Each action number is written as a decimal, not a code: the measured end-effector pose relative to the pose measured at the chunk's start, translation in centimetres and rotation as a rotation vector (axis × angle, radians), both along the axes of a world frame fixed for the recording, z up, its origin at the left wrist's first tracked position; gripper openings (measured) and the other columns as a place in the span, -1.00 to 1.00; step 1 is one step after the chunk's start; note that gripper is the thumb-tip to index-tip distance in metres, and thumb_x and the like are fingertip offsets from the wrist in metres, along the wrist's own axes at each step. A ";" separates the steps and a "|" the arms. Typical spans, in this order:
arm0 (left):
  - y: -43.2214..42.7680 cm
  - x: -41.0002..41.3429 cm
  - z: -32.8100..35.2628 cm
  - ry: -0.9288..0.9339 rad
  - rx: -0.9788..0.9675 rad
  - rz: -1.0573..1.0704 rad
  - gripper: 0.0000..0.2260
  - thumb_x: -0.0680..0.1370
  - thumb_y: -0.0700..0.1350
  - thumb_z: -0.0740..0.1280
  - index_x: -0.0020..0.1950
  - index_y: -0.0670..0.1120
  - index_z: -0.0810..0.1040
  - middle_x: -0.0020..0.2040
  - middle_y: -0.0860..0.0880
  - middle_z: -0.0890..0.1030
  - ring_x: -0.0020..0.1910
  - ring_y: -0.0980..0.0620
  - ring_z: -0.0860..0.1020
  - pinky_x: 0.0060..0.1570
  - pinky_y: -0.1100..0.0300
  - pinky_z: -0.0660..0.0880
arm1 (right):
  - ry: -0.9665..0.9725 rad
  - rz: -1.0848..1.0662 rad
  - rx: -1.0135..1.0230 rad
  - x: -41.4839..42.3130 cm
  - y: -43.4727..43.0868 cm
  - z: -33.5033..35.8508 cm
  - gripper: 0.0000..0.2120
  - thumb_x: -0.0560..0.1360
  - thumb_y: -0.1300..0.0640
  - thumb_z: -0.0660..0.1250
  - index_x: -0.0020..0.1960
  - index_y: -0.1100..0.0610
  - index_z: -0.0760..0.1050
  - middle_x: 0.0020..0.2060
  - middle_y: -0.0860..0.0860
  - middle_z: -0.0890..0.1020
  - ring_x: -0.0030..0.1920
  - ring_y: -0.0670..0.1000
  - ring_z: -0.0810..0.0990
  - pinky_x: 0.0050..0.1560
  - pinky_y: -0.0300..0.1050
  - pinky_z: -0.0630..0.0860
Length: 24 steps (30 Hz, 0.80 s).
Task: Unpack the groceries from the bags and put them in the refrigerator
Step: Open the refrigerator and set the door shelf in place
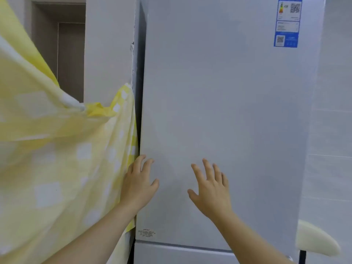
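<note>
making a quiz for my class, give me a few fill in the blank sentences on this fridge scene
1. The refrigerator door is ____.
2. The left hand lies at the door's ____ edge.
3. The curtain beside the refrigerator is white and ____.
4. The blue label sits at the door's top ____ corner.

Missing words: closed; left; yellow; right

the fridge door (219, 111) is shut flat, so nothing gets in from the front. left edge is tight, the yellow checked cloth (57, 149) hangs right up against it with the wall pillar (108, 54) just behind, only a thin dark gap between. right side is close to a tiled wall (335, 130), and a cream rounded thing (316, 241) sticks out low by that corner
</note>
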State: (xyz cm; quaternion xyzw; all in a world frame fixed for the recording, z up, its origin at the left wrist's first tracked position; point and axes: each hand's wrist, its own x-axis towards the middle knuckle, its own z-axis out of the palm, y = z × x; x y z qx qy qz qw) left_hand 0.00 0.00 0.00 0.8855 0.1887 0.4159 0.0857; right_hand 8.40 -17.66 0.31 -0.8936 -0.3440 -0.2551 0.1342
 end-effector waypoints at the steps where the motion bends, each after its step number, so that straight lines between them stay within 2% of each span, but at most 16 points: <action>1: 0.5 0.4 0.0 -0.010 -0.068 -0.009 -0.46 0.52 0.01 0.29 0.46 -0.03 0.19 0.49 -0.01 0.10 0.43 -0.03 0.18 0.29 0.14 0.27 | -0.001 -0.013 -0.009 0.3 0.4 -0.1 -0.35 0.56 -0.12 0.15 0.52 -0.09 -0.11 0.53 0.03 -0.16 0.52 0.17 -0.16 0.47 0.09 -0.10; 4: 1.5 1.3 0.0 -0.079 -0.257 -0.052 -0.32 0.50 0.00 0.34 0.51 -0.06 0.06 0.48 -0.03 0.12 0.43 -0.02 0.19 0.25 0.17 0.29 | 0.016 -0.034 -0.013 1.2 1.5 -0.5 -0.33 0.55 -0.13 0.16 0.52 -0.11 -0.15 0.53 0.02 -0.18 0.51 0.17 -0.18 0.47 0.10 -0.11; 6: 1.9 2.1 0.0 -0.117 -0.390 -0.108 -0.27 0.50 -0.02 0.35 0.52 -0.06 -0.02 0.49 -0.04 0.13 0.45 -0.03 0.17 0.31 0.12 0.26 | 0.025 -0.024 -0.003 1.6 2.1 -0.8 -0.30 0.54 -0.11 0.19 0.52 -0.10 -0.16 0.53 0.02 -0.16 0.51 0.18 -0.17 0.47 0.10 -0.10; 10: 2.7 3.3 0.6 -0.220 -0.598 -0.234 -0.28 0.52 -0.10 0.34 0.53 -0.03 -0.05 0.49 0.00 0.17 0.45 -0.01 0.20 0.36 0.11 0.21 | 0.035 -0.048 -0.027 2.1 2.7 -1.3 -0.26 0.55 -0.08 0.17 0.52 -0.07 -0.25 0.51 0.00 -0.26 0.50 0.18 -0.25 0.47 0.11 -0.15; 14: 3.5 4.0 1.0 -0.265 -0.728 -0.257 -0.37 0.53 -0.12 0.32 0.51 -0.05 0.07 0.45 -0.02 0.28 0.39 -0.04 0.31 0.33 0.04 0.31 | 0.062 -0.073 -0.086 2.2 2.8 -1.5 -0.25 0.56 -0.06 0.16 0.50 -0.09 -0.31 0.47 0.01 -0.39 0.48 0.20 -0.35 0.47 0.16 -0.17; 16: 3.8 3.9 1.6 -0.292 -0.850 -0.277 -0.53 0.56 -0.10 0.29 0.44 -0.10 0.23 0.35 -0.05 0.42 0.20 -0.06 0.47 0.14 0.09 0.42 | 0.082 -0.078 -0.095 1.9 2.9 -1.3 -0.24 0.56 -0.06 0.16 0.50 -0.08 -0.33 0.47 0.02 -0.41 0.47 0.21 -0.37 0.46 0.17 -0.17; 18: 3.9 3.7 2.4 -0.319 -0.947 -0.298 -0.63 0.60 -0.08 0.23 0.38 -0.13 0.32 0.28 -0.09 0.48 0.03 -0.02 0.49 -0.03 0.14 0.41 | 0.100 -0.075 -0.099 1.6 3.0 -1.1 -0.24 0.56 -0.06 0.16 0.50 -0.08 -0.32 0.47 0.03 -0.41 0.47 0.21 -0.37 0.46 0.18 -0.18; 20: 4.1 3.7 2.6 -0.323 -0.960 -0.284 -0.61 0.61 -0.08 0.21 0.41 -0.16 0.29 0.30 -0.10 0.45 0.04 -0.01 0.47 -0.03 0.16 0.38 | 0.115 -0.069 -0.097 1.5 3.1 -1.2 -0.26 0.56 -0.06 0.16 0.51 -0.09 -0.29 0.47 0.03 -0.40 0.47 0.21 -0.36 0.46 0.18 -0.18; 23: 4.0 3.6 2.4 -0.319 -0.943 -0.250 -0.57 0.62 -0.07 0.21 0.45 -0.17 0.24 0.36 -0.13 0.40 0.23 -0.10 0.45 0.06 0.13 0.37 | 0.134 -0.057 -0.098 1.3 3.0 -1.5 -0.28 0.55 -0.07 0.16 0.52 -0.09 -0.24 0.48 0.03 -0.37 0.48 0.21 -0.33 0.47 0.16 -0.18; 24: 4.0 3.6 2.4 -0.317 -0.945 -0.244 -0.58 0.61 -0.07 0.21 0.44 -0.17 0.25 0.34 -0.13 0.42 0.23 -0.12 0.46 0.07 0.12 0.39 | 0.138 -0.050 -0.099 1.1 2.9 -1.7 -0.28 0.56 -0.07 0.16 0.52 -0.09 -0.24 0.49 0.02 -0.37 0.49 0.20 -0.32 0.47 0.15 -0.18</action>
